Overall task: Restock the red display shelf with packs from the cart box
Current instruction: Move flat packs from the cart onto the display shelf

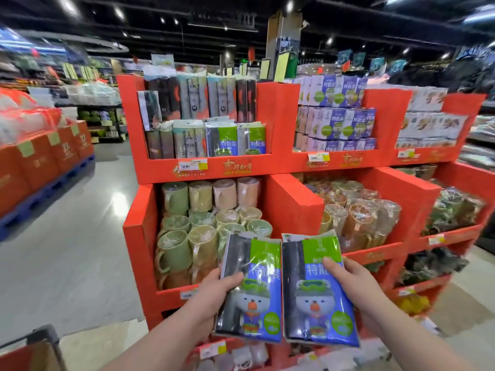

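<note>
The left hand (214,290) grips one flat, glossy plastic-wrapped pack with a green top, blue body and cartoon bear print (251,287), thumb across its front at about 9 o'clock of the wrapper, the other fingers hidden behind; the right hand (356,287) holds a second, matching bear-printed pack (316,293) the same way, thumb pressed on the front at its 3 o'clock edge; the two packs sit side by side, edges almost touching, in front of the lower tier of the red cardboard display shelf (281,167). Matching green-and-blue packs (235,140) stand upright in the upper-left compartment, at 12 o'clock from the hands, and that looks the likely spot; the cart (40,344) shows only as a dark corner at 7 o'clock, its box not clearly visible. The risk lies in the slick film; a one-handed grip on each could let a pack slide out while lifting; pushing both in together could topple the upright row; the plastic-wrapped mugs (203,226) directly below would catch anything dropped.
</note>
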Motion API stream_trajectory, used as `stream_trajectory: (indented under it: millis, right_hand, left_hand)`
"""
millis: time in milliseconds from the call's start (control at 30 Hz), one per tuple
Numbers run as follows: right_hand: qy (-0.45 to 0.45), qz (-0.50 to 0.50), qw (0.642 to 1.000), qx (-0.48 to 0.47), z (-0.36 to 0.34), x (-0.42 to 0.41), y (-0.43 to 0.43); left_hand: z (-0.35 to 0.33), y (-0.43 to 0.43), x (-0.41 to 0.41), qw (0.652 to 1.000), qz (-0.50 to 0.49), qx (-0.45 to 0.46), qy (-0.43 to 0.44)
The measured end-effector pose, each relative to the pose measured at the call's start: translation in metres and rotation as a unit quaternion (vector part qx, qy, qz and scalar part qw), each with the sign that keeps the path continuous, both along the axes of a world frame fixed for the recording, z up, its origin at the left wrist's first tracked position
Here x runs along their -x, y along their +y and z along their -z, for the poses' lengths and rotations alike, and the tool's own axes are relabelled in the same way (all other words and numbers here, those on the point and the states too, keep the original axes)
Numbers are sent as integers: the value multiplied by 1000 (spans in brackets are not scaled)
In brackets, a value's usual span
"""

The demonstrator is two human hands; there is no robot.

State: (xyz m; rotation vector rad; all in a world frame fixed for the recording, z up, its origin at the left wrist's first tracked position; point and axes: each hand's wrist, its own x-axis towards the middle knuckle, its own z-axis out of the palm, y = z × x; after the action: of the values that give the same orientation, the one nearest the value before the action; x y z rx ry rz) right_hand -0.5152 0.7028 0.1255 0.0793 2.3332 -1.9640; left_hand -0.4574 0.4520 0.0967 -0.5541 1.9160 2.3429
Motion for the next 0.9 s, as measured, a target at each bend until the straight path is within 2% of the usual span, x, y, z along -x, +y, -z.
stream_trajectory:
  millis: [200,400,567,900]
  right_hand:
    - [60,-32,994,-83,-23,70,-19]
    - [157,-26,973,-169,-86,155,-61]
    - [204,-13,967,-152,-127,221,-108]
    - [268,-6,933,-240,-197,319,-173]
  left_hand:
    - [-25,-26,60,998,-3,-55,36]
    - [-53,-71,130,996,5,-43,78]
    - [-76,-118,172,993,-1,-44,107]
    - [-100,-180,201,983,-53,-72,161]
